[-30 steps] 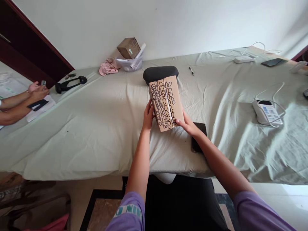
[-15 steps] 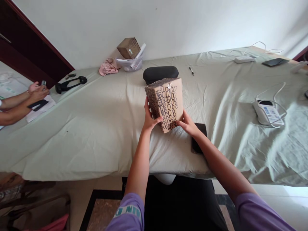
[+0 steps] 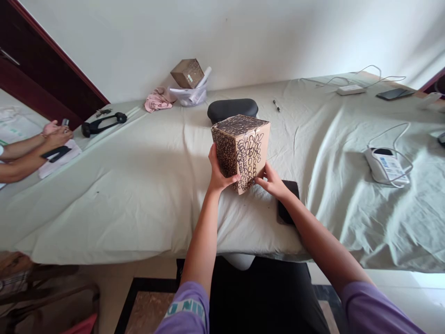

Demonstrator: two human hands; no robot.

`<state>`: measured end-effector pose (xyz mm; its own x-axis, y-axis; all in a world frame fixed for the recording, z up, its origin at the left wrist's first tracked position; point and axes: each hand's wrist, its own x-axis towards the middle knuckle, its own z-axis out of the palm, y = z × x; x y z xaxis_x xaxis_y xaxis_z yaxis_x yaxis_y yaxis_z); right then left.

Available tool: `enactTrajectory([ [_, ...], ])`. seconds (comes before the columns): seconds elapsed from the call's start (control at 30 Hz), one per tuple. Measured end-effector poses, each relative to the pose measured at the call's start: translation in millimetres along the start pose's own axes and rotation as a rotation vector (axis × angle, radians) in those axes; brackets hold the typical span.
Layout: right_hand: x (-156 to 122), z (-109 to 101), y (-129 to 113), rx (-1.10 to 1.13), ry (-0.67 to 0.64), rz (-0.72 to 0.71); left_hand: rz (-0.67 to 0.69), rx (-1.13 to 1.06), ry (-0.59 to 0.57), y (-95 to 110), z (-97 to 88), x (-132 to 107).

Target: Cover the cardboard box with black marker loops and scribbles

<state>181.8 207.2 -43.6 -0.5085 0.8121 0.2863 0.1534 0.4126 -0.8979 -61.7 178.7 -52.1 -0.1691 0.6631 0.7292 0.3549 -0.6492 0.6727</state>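
A cardboard box (image 3: 252, 150) covered with black hand-drawn loops is between my two hands in the middle of the view. Its top and left faces are densely scribbled, while the front face has rows of circles on bare brown card. My left hand (image 3: 219, 174) grips the lower left side, thumb across the front corner. On the lower right, my right hand (image 3: 271, 182) holds the box with its thumb on the front face. Whether the box touches the table cannot be made out. Behind it lies a black hard case (image 3: 232, 109). A dark phone-like slab (image 3: 289, 204) lies partly under my right forearm.
A pen (image 3: 276, 105) lies beyond the box. At the back, a clear basin (image 3: 191, 96) carries another cardboard box (image 3: 187, 73), beside a pink cloth (image 3: 158, 99). A white corded device (image 3: 387, 166) sits right. Another person's hands (image 3: 57, 133) hold a small object at far left.
The box has tilted and turned in my hands, so more of its scribbled top and left face shows. Both hands keep hold of it.
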Motion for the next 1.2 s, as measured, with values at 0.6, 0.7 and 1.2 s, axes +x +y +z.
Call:
enactTrajectory([
  [0.6, -12, -30, -27, -0.327, 0.227, 0.111, -0.295, -0.171, 0.078, -14, -5.3, -2],
  [0.7, -39, -49, -38, -0.678, 0.312, 0.385, -0.329, -0.196, 0.095, -14, -8.5, -2],
  [1.2, -98, -27, -36, -0.57, 0.327, 0.658, -0.338, -0.331, 0.082, -17, -7.3, -3],
])
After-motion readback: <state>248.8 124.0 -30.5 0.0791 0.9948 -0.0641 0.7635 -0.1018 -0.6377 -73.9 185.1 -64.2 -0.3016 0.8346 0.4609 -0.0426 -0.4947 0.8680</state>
